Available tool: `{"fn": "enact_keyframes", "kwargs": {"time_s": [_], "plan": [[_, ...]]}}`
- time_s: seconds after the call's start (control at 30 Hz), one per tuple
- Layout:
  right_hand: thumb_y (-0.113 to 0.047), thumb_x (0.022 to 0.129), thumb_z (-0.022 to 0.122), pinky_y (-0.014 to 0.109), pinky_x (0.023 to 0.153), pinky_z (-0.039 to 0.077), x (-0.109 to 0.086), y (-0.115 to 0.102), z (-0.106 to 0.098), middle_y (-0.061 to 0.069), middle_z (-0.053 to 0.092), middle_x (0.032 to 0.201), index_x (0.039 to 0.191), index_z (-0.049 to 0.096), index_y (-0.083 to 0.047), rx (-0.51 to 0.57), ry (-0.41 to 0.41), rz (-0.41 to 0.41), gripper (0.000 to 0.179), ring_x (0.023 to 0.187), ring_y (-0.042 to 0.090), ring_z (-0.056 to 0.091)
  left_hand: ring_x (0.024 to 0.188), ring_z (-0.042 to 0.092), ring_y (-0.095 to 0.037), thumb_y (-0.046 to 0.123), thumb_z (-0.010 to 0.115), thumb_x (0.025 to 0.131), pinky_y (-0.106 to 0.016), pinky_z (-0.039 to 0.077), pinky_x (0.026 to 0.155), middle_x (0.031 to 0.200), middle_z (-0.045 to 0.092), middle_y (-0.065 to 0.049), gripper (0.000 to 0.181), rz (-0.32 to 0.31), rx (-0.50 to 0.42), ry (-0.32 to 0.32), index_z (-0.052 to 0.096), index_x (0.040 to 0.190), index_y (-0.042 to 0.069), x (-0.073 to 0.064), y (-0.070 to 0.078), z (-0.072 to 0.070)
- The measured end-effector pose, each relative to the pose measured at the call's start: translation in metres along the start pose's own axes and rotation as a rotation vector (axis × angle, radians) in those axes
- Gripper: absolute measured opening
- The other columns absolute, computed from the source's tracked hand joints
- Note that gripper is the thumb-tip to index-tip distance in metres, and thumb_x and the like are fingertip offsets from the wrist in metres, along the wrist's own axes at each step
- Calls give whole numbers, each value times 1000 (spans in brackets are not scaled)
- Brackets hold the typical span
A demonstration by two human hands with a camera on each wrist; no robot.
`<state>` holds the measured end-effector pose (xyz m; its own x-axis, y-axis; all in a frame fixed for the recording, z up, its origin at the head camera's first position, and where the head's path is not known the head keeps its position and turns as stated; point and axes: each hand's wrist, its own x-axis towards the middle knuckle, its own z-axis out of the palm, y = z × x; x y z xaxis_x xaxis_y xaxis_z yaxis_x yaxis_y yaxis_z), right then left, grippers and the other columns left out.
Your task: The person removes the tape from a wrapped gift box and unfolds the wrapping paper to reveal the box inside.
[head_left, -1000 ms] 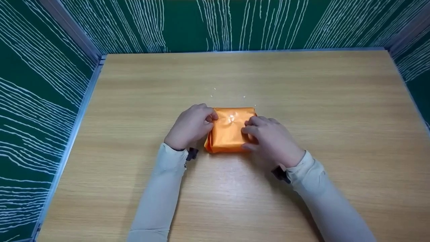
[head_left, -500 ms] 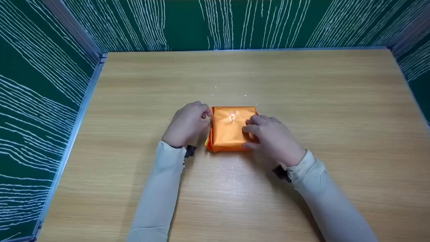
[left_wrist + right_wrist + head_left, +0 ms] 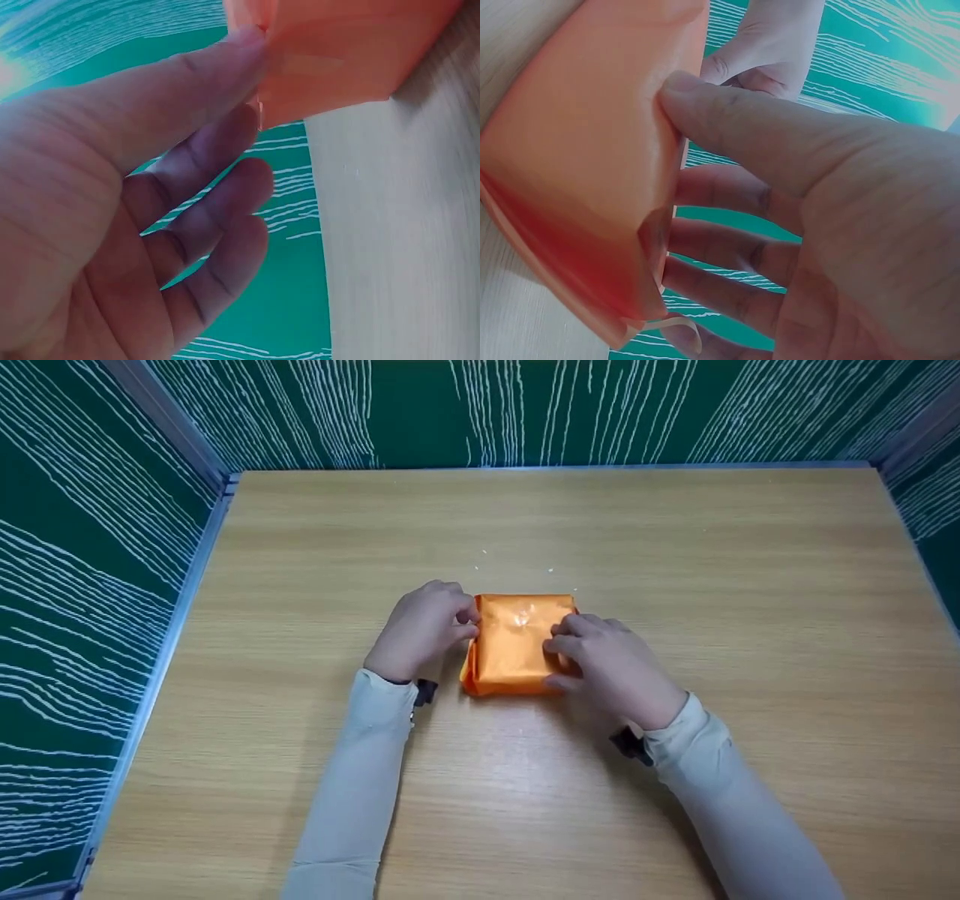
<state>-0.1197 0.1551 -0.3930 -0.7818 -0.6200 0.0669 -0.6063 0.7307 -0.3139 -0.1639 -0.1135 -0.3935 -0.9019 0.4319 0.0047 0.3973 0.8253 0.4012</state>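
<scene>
An orange wrapped package (image 3: 517, 649), square and shiny, lies on the table between both hands. My left hand (image 3: 425, 628) is at its upper left edge. In the left wrist view, the thumb (image 3: 187, 86) and forefinger pinch the orange wrapping (image 3: 330, 67) there, while the other fingers are loosely bent and clear of it. My right hand (image 3: 611, 664) grips the package's right side, its fingers over the top and its thumb on the near side. The right wrist view shows a folded end with a red-shaded opening and a thin curled strip (image 3: 679, 322) at its corner.
The wooden table (image 3: 562, 817) reaches to green walls (image 3: 420, 416) with white wavy lines at the back and sides. A few tiny white bits lie just beyond the package. A dark camera mount (image 3: 632, 745) sits under each wrist.
My left hand slid a little left off the package's edge, then came back to pinch it. The right hand keeps its grip. The whole view has shifted slightly.
</scene>
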Motion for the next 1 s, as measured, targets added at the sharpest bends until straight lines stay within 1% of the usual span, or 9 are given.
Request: {"fn": "enact_keyframes", "kwargs": {"time_s": [0.1, 0.17, 0.27, 0.4, 0.5, 0.6, 0.73, 0.9, 1.0], "plan": [[-33, 87, 85, 55, 94, 49, 0, 0, 0, 13, 65, 114, 112, 76, -8, -2, -1, 3, 37, 107, 35, 61, 90, 59, -22, 20, 76, 94, -36, 50, 80, 93, 69, 0, 7, 2, 39, -5, 80, 94, 14, 0, 2, 0], [-33, 86, 85, 54, 94, 49, 0, 0, 1, 13, 65, 114, 112, 76, -8, -1, 4, 0, 37, 107, 35, 61, 89, 59, -22, 18, 74, 95, -36, 50, 80, 93, 69, 0, 8, -2, 49, -4, 80, 93, 13, 0, 4, 0], [-31, 85, 86, 54, 91, 50, 0, 1, 3, 13, 65, 112, 110, 76, -7, -7, 25, -20, 36, 106, 35, 61, 89, 60, -22, 14, 71, 94, -36, 51, 80, 92, 70, -1, 9, -13, 34, 12, 80, 93, 13, 0, 5, 1], [-29, 85, 86, 52, 88, 50, -1, 3, 4, 12, 65, 111, 108, 75, -8, -17, 47, -39, 33, 105, 35, 61, 88, 60, -22, 9, 66, 90, -36, 50, 77, 91, 68, -1, 14, -20, 8, 35, 79, 92, 14, 0, 4, 3], [-30, 86, 86, 52, 88, 50, -1, 3, 4, 12, 65, 112, 109, 75, -8, -14, 41, -34, 34, 105, 35, 61, 86, 58, -23, 8, 65, 90, -35, 48, 74, 88, 65, -1, 12, -20, -4, 32, 76, 92, 14, 0, 4, 3], [-31, 86, 86, 52, 89, 50, -1, 3, 3, 12, 65, 113, 110, 76, -8, -9, 31, -25, 34, 106, 35, 61, 86, 58, -23, 9, 65, 90, -34, 47, 74, 87, 63, -1, 10, -17, -24, 20, 73, 94, 14, 0, 3, 4], [-32, 87, 85, 53, 91, 50, 0, 2, 1, 12, 66, 114, 110, 76, -8, -6, 19, -12, 35, 107, 35, 60, 83, 56, -21, 8, 63, 91, -32, 44, 72, 84, 60, 0, 7, -22, -102, -10, 67, 95, 12, 1, 1, 6], [-33, 87, 85, 54, 94, 49, 2, 1, 1, 13, 65, 116, 113, 76, -8, -4, -14, 16, 37, 109, 35, 60, 75, 50, -18, 7, 59, 89, -29, 37, 68, 79, 49, 1, 9, -69, -248, -75, 56, 96, 12, 4, -1, 11], [-33, 87, 85, 56, 97, 49, 2, 1, 1, 13, 66, 117, 115, 75, -8, -2, -32, 29, 39, 112, 36, 60, 74, 49, -18, 6, 58, 88, -29, 35, 67, 79, 46, 1, 12, -86, -319, -100, 52, 96, 12, 5, -2, 14]]}}
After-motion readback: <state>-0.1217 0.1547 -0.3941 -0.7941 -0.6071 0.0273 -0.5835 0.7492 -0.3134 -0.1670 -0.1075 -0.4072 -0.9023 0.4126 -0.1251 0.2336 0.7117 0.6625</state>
